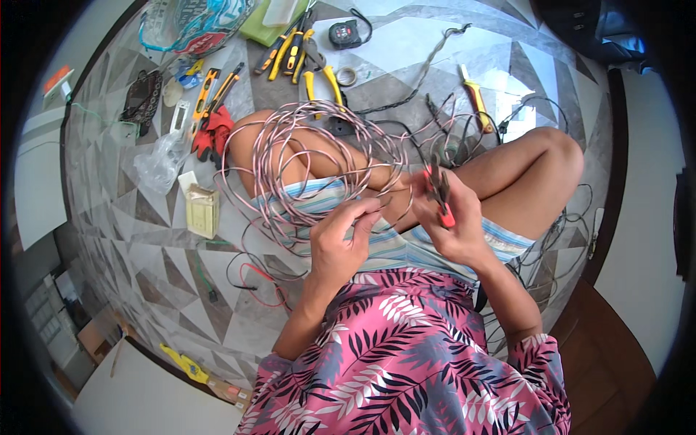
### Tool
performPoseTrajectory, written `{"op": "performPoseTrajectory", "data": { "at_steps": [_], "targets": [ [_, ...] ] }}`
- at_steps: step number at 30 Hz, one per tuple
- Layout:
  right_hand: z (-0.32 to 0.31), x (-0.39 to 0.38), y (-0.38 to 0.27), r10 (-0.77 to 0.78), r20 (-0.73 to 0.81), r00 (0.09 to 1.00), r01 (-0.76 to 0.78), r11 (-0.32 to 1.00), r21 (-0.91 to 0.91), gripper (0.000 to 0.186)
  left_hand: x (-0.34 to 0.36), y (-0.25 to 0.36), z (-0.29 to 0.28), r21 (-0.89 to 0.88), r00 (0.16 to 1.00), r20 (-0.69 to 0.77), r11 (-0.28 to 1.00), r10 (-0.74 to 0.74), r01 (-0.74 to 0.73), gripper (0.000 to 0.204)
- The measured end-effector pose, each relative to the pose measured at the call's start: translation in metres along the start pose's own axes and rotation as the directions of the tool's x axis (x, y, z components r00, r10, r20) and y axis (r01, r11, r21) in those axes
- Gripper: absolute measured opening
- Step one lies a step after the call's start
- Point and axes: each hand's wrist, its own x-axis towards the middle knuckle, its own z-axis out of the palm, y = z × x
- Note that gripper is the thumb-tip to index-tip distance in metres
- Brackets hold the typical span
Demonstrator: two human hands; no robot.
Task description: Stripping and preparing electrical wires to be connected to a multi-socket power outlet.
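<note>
A large loose coil of pink and black wire lies over my crossed legs. My left hand is closed, thumb and forefinger pinching a thin wire end at the coil's right side. My right hand is wrapped round a pair of pliers with red handles and dark jaws. The jaws point up and away from me, apart from the pinched wire end. A strand of the wire runs between the two hands; part of it is hidden behind my fingers.
Several yellow-and-black pliers, a tape measure and a tape roll lie ahead on the patterned floor. A yellow-red-handled tool and dark cables are right. Red-black gloves, a plastic bag and a yellowish box sit left.
</note>
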Motion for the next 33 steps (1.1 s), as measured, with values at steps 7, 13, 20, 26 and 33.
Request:
{"op": "performPoseTrajectory", "data": {
  "at_steps": [7,13,20,26,33],
  "targets": [
    [-0.007,0.057,-0.008,-0.352,0.039,0.935,0.353,0.934,-0.055,0.017,0.058,0.011,0.002,-0.162,0.996,0.018,0.983,0.089,-0.085,0.01],
    [-0.013,0.073,-0.016,-0.493,-0.017,0.87,0.476,0.849,-0.227,0.021,0.078,0.017,0.0,-0.227,0.998,0.03,0.971,-0.064,0.069,0.015],
    [-0.007,0.094,-0.007,-0.73,0.014,0.683,0.633,0.582,-0.51,0.037,0.095,0.011,0.003,0.104,0.986,0.036,0.981,0.163,-0.166,0.024],
    [-0.023,0.072,-0.014,0.188,-0.041,0.981,-0.141,0.847,0.513,0.021,0.098,0.017,-0.001,-0.374,0.978,-0.02,0.909,-0.206,0.184,0.014],
    [-0.022,0.058,-0.022,0.054,-0.18,0.982,0.036,0.887,0.461,0.022,0.1,0.038,0.008,-0.143,0.997,-0.027,0.987,0.073,-0.077,0.01]
  ]
}}
